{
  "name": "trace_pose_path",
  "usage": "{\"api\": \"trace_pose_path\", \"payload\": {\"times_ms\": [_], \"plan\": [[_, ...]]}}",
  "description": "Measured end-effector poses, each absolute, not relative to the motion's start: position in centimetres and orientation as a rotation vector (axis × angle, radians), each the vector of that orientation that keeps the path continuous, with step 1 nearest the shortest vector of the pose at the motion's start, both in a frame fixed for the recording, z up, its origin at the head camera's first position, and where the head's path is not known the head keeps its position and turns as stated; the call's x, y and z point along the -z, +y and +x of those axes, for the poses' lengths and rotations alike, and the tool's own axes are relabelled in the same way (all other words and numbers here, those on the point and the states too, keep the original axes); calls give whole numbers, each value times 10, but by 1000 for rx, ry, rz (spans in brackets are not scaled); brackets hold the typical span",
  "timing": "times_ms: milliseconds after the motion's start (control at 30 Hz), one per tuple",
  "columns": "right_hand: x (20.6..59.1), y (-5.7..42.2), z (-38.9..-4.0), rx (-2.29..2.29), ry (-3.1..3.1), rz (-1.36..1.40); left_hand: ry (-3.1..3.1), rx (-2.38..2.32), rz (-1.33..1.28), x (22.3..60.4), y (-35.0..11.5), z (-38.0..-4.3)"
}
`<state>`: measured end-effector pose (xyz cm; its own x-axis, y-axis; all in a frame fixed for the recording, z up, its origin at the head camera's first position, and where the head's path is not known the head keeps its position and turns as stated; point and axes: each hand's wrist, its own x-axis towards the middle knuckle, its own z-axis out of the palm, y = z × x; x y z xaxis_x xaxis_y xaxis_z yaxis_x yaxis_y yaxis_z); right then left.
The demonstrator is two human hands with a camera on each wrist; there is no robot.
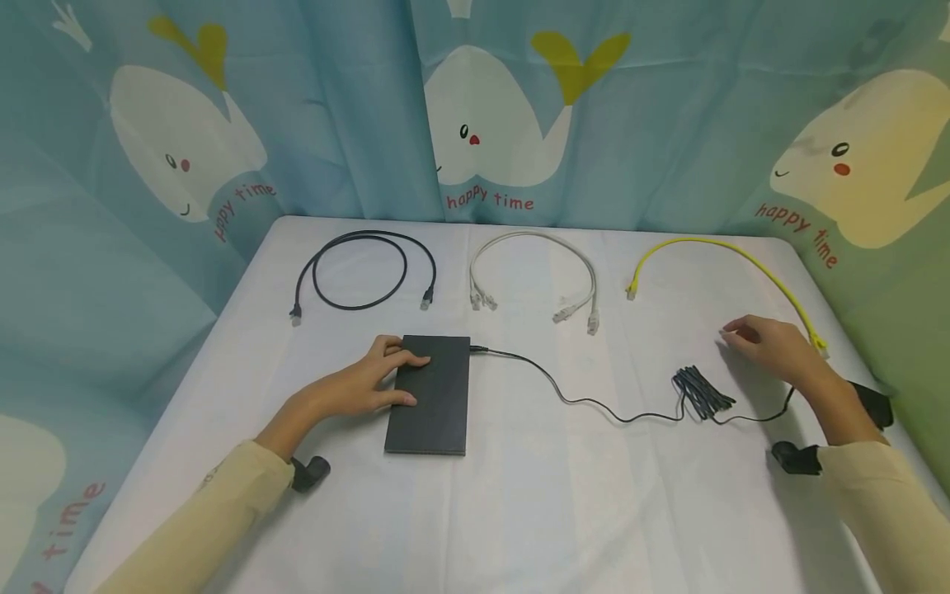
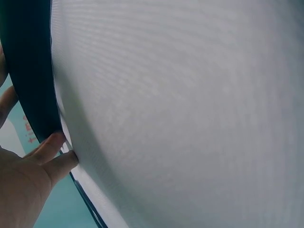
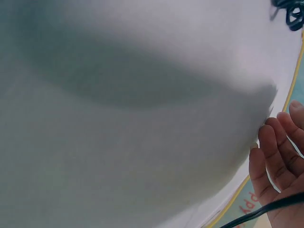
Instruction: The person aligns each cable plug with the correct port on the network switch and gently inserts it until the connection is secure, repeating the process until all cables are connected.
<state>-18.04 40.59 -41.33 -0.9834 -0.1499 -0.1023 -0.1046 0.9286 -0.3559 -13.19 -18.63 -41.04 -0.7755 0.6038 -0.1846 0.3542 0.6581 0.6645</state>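
The left hand point(image 1: 362, 384) rested with its grip apart, thumb and a finger on the black box point(image 1: 436, 404), which lay left of centre between the near and far edges of the desk point(image 1: 519, 528). A thin cord point(image 1: 626, 421) ran from it to a tied bundle point(image 1: 702, 393) toward the right edge. The right hand point(image 1: 778, 348), grip loosely apart, hung near that edge, close to the yellow cable point(image 1: 683, 240).
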Motion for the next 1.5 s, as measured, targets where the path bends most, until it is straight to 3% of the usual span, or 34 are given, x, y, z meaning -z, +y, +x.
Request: {"api": "trace_pose_path", "payload": {"times_ms": [867,1500], "plan": [[418,428,-177,541,3014,-169,2483,-879,749,409,-186,-131],[418,443,-176,513,3054,0,2478,-885,737,410,-186,-132]]}}
